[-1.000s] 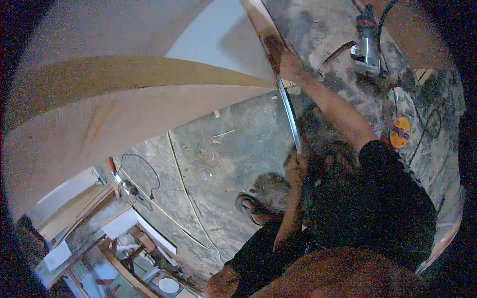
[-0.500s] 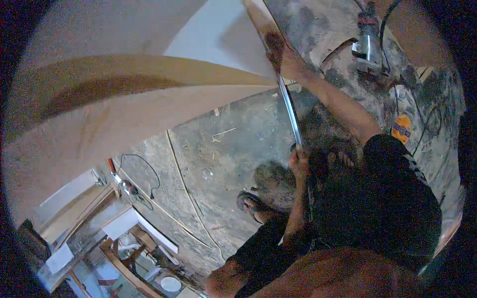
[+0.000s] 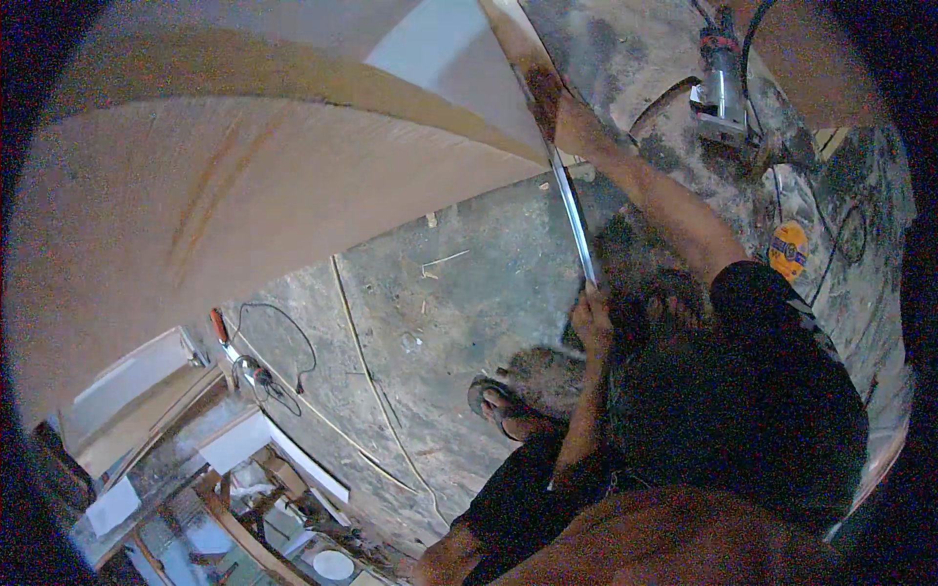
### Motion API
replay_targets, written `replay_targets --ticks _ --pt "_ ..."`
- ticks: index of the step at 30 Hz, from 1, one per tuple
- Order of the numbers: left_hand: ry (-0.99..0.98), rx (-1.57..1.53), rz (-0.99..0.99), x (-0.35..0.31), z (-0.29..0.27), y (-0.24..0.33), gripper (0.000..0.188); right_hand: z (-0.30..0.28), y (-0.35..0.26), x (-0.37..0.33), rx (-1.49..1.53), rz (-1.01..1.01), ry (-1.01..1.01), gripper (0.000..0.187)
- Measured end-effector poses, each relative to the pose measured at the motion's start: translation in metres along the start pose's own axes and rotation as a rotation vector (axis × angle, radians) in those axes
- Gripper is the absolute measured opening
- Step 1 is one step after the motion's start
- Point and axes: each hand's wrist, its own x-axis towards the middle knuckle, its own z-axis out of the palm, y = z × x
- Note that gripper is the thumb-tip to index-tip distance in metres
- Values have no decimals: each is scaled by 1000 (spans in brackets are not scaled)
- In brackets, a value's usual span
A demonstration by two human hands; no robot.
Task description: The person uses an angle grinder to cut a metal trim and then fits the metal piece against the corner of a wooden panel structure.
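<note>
In the head view, the left hand's (image 3: 590, 318) fingers wrap a shiny metal bar (image 3: 573, 210); farther up, the right hand's (image 3: 559, 109) fingers lie against it, their grip unclear. Left of these spreads a curved brown panel (image 3: 322, 186); right, a corded power tool (image 3: 721, 90). Stained, littered floor (image 3: 459, 313) stretches left of the lower fingers.

the strip (image 3: 575, 220) gleams silver. left of it, a tan panel (image 3: 322, 186), rust-streaked; right of it, an orange, purple-banded disc (image 3: 788, 237).
</note>
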Motion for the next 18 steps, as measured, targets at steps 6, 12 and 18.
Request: replay_targets --ticks 6,12,18 --pt "109 136 -106 -16 -21 6 44 -46 -50 6 340 0 557 39" --pt "60 212 -169 -46 -31 -9 43 -71 -46 -3 249 86 -133 49" --pt "-24 219 -233 -83 -33 -31 42 -17 -19 -5 462 26 142 50"
